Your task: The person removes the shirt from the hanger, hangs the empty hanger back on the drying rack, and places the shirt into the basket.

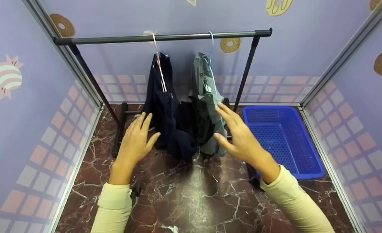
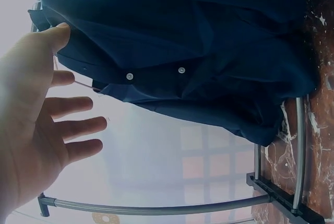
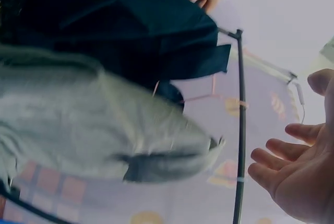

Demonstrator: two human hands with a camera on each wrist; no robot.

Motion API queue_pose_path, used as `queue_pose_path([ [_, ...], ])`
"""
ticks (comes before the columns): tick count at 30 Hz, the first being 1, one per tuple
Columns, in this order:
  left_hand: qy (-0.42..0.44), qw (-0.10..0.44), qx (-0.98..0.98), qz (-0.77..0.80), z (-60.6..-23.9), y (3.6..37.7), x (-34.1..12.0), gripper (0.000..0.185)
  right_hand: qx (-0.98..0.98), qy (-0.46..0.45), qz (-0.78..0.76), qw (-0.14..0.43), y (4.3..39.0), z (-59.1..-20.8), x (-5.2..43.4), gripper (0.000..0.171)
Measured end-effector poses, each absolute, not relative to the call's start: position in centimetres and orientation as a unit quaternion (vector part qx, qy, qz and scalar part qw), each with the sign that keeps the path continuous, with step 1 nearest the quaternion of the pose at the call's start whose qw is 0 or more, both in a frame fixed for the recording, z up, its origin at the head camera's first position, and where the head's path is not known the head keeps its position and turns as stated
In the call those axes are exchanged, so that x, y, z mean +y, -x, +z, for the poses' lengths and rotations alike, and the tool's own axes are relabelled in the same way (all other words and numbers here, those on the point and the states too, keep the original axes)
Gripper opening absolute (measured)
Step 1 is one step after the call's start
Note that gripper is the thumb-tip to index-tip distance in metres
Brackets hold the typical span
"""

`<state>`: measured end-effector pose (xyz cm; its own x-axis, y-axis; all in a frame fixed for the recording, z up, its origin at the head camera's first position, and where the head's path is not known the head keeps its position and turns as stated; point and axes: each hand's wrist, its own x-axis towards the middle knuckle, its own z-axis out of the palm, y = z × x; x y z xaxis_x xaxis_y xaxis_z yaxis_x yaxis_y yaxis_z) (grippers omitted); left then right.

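Two garments hang side by side from a dark clothes rack (image 1: 113, 40). On the left is a navy buttoned shirt (image 1: 163, 110) on a pink hanger (image 1: 160, 64); its small white buttons show in the left wrist view. To its right hangs a grey-green shirt (image 1: 199, 74) on a light blue hanger (image 1: 212, 48). My left hand (image 1: 135, 137), fingers straight and thumb spread, is raised near the navy shirt and holds nothing. My right hand (image 1: 239, 137) is likewise raised with spread fingers, overlapping the grey-green shirt's edge in the head view, with nothing in its grasp.
A blue plastic basket (image 1: 281, 142) stands on the floor at the right, beside the rack. The dark marbled floor (image 1: 191, 200) spreads in front. Patterned walls (image 1: 365, 106) close in the left, back and right sides. The rack's black foot (image 1: 119, 129) lies at the left.
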<state>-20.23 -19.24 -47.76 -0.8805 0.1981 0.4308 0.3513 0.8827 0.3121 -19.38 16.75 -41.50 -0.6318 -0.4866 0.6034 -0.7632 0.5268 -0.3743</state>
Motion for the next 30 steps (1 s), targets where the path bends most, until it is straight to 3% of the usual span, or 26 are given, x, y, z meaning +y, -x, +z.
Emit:
queue_pose_path([
  [11,0.146,0.199,-0.946,-0.212,-47.3,21.4,-19.7,0.067,-0.862,-0.332,0.350,0.154,19.6,-42.4,12.1,0.071],
  [22,0.133,0.177,-0.945,-0.241,-47.6,23.1,-20.6,0.063,-0.886,-0.246,0.389,0.058,22.5,-42.9,7.6,0.077],
  [30,0.123,0.182,-0.938,-0.268,-47.8,24.1,-20.5,0.059,-0.896,-0.201,0.392,0.046,24.3,-42.2,4.8,0.088],
])
